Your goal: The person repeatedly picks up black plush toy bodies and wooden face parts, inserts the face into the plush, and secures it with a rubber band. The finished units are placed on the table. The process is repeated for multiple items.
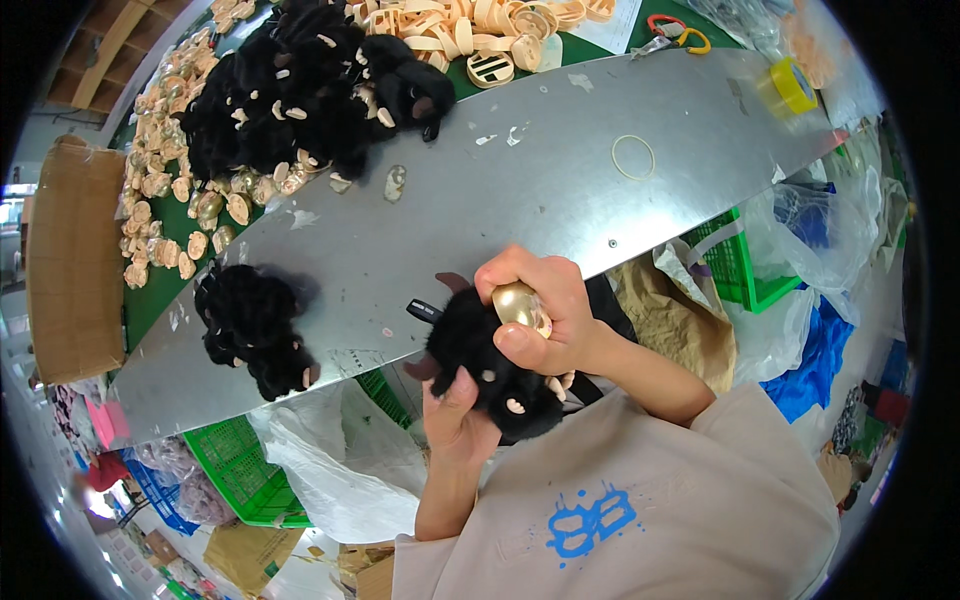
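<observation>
Just over the table's near edge, my left hand (pixel 457 425) grips a black plush toy (pixel 465 345) from below, its thumb pressed into the fur. The toy has brown ears, a small black fabric tag and pale small paws. In my right hand (pixel 562 305) is a shiny gold rounded shell piece (pixel 516 302), held between thumb and fingers against the toy's upper right side. How the gold piece meets the fur is hidden. Another black plush toy (pixel 250 320) lies on the grey metal table (pixel 520 150) to the left.
Many black plush toys (pixel 290 95) are heaped at the far left, amid peach plastic parts (pixel 160 150). A rubber band (pixel 633 157), yellow tape roll (pixel 793 86) and scissors (pixel 690 38) lie right. A cardboard box (pixel 72 260) and green crates (pixel 235 475) flank the table.
</observation>
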### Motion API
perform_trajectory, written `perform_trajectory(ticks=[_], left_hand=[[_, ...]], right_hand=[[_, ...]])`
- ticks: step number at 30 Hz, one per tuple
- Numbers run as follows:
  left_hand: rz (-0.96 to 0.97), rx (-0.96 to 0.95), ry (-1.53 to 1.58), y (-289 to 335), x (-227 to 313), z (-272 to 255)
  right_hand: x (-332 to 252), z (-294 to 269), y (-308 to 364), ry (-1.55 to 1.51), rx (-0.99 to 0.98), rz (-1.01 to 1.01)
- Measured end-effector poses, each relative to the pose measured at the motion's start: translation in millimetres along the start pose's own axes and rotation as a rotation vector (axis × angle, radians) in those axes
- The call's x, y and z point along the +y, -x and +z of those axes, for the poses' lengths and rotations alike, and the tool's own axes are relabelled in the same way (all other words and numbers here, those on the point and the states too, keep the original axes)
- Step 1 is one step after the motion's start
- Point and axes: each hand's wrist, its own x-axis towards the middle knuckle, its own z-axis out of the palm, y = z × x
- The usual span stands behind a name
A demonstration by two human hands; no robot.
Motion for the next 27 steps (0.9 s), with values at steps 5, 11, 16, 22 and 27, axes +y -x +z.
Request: perform_trajectory(ticks=[5, 11, 16, 22, 27], left_hand=[[-0.035, -0.095, -0.010, -0.7, 1.0, -2.4], [0.090, -0.027, -0.417, -1.8, 14.4, 14.3], [0.293, 0.219, -0.710, -3.7, 19.4, 27.1], [0.292, 0.231, -0.553, -2.4, 18.9, 31.2], [0.265, 0.251, -0.504, -1.0, 15.4, 34.8]], right_hand=[[5.0, -3.4, 1.4, 0.009, -0.001, -0.028], [-2.4, -7.3, 3.9, 0.102, -0.003, -0.046], [-11.6, -5.6, 5.0, 0.090, 0.005, -0.149], [-23.9, -13.3, 0.1, 0.131, 0.014, -0.086], [-23.5, -14.3, 6.1, 0.116, 0.112, -0.049]])
